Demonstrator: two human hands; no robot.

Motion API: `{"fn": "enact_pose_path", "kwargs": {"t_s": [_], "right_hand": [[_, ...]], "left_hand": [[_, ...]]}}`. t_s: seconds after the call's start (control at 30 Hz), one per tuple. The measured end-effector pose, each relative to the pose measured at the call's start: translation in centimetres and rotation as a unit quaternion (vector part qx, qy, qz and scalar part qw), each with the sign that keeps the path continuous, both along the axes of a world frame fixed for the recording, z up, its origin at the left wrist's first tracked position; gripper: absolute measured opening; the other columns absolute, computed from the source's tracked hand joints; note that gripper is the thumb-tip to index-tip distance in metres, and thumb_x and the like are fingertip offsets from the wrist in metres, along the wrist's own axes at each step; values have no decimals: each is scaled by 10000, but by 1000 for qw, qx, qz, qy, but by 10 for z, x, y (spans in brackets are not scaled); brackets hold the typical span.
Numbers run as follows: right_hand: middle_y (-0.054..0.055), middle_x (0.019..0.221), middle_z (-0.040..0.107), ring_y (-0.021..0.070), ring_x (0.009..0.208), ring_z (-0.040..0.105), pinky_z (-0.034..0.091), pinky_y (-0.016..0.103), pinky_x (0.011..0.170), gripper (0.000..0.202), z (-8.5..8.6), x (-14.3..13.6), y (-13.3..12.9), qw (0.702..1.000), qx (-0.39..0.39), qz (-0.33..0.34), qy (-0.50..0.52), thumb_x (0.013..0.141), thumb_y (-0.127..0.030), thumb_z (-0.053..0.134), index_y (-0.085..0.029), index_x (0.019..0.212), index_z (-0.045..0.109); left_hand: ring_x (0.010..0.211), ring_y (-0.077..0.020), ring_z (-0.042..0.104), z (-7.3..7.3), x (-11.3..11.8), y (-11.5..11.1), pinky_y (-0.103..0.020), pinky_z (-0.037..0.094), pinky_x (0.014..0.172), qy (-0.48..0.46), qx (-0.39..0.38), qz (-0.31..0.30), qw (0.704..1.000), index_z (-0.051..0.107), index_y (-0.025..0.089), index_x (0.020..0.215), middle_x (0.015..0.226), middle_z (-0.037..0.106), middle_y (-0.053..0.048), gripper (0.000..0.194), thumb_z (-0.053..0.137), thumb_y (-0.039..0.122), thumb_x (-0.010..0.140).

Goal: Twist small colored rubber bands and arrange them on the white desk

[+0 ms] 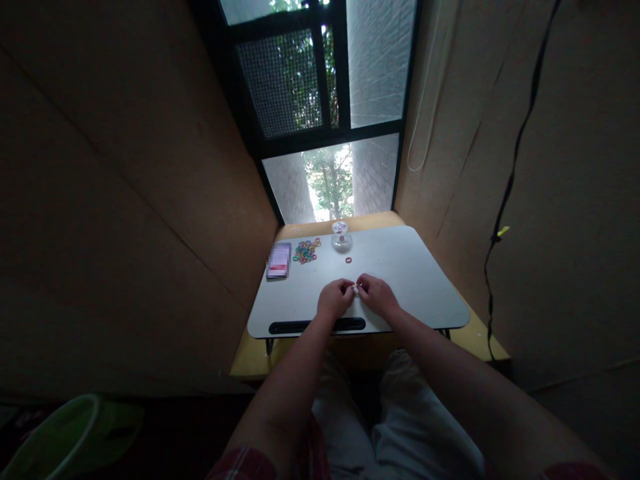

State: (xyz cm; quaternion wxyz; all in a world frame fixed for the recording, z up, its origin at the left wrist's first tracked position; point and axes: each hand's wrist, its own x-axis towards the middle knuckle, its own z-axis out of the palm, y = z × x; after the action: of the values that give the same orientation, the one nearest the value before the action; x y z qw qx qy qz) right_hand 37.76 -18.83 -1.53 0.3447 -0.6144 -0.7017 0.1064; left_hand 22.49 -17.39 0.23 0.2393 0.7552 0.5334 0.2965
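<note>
- Small pale piece [355,287] is just below the middle of the frame, between the fingertips of both hands; too tiny to tell exactly what it is.
- Grip check: left hand [336,298] and right hand [377,293] both look pinched together on it, thumb against fingers. Can't see how much each one has hold of.
- I'd let one hand be the anchor and do the fine moves with the other. If both tug at once, it'll probably ping away.
- Light pinch, tips only, so the fingers don't cover what you're working on.
- Staying low over the white tabletop [415,287] is smart imo, a dropped bit wouldn't fall far. Just watch the black slot [295,327] near the front edge.
- Reddish loop [349,260] sits alone just above the hands in frame, so mind the knuckles.
- Colored loops [306,251] are piled upper left of the hands, beside the phone [279,260], with the clear container [341,241] toward the back. Decent elbow room, tbh.
</note>
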Motion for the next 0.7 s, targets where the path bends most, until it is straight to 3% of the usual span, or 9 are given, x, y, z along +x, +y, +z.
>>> {"fn": "enact_pose_path", "kwargs": {"t_s": [0.4,0.7], "right_hand": [[23,845,640,131,705,546,396,240,687,165,-1,1,0,999,20,34,16,796,-222,531,-197,918,639],[36,898,656,145,806,572,394,246,748,205,-3,2,3,999,22,49,6,805,-151,492,-197,909,662]], "left_hand": [[714,-133,590,-3,-2,-1,-243,420,665,24,14,12,1000,651,206,879,820,687,-22,167,540,324,841],[719,-124,584,-5,-2,-1,-229,413,661,19,28,0,999,615,235,923,837,672,4,124,533,241,830]]}}
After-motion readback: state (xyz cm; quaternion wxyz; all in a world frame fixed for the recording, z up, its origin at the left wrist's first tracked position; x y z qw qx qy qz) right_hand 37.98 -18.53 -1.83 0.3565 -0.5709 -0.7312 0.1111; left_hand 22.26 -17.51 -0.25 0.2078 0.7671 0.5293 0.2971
